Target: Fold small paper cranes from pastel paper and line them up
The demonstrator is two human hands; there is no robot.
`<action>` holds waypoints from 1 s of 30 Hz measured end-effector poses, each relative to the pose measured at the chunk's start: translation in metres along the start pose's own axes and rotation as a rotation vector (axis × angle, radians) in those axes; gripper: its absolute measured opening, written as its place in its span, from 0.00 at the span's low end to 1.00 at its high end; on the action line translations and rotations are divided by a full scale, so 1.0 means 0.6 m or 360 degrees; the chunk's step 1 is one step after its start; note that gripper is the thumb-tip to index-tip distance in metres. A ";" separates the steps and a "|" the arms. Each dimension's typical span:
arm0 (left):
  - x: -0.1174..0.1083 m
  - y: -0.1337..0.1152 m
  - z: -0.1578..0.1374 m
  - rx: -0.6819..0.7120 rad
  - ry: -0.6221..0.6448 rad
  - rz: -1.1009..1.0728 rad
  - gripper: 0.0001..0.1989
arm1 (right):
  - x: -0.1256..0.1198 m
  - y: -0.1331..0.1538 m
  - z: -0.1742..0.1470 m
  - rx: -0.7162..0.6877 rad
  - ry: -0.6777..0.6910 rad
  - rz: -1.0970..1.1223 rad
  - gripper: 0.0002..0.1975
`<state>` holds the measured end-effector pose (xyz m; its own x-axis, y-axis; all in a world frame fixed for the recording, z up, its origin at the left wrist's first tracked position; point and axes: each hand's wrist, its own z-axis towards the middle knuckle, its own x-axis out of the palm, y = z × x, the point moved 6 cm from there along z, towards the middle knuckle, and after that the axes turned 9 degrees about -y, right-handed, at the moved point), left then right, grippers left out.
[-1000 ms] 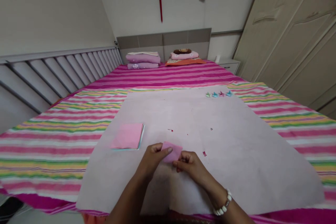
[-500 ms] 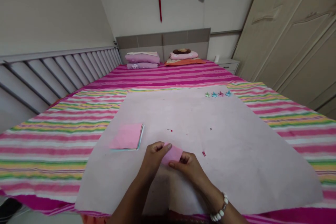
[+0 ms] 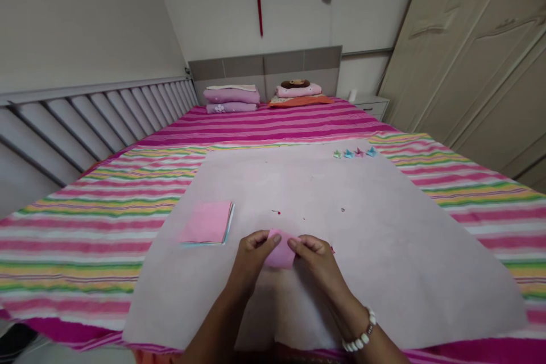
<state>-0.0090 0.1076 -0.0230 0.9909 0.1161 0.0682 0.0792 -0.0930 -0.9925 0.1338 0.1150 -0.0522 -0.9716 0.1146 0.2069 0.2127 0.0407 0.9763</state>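
Pinches the pink paper point(image 3: 280, 256) at its left edge, toward the paper stack point(image 3: 207, 222), with the left hand point(image 3: 252, 254), and at its far right corner with the right hand point(image 3: 319, 261), with both hands closed on it. Holds it over the pale sheet point(image 3: 405, 273), right of the stack and slightly nearer. Has it directly between the hands, touching both, with neither closer. Looks almost square where uncovered, without a clear long axis. Shows, farther off, a small red bit point(image 3: 278, 212) right of the stack, then four folded figures point(image 3: 359, 152) well beyond it, farther right.
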 end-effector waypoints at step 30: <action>-0.026 -0.024 -0.014 0.0207 -0.0038 0.0185 0.13 | -0.015 0.023 -0.007 -0.0091 -0.0012 0.0242 0.21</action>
<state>-0.0245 0.0986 -0.0091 0.9896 0.1354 -0.0488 -0.0522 0.0215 -0.9984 0.1448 0.1106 -0.0405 -0.9277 0.1227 0.3525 0.3511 -0.0340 0.9357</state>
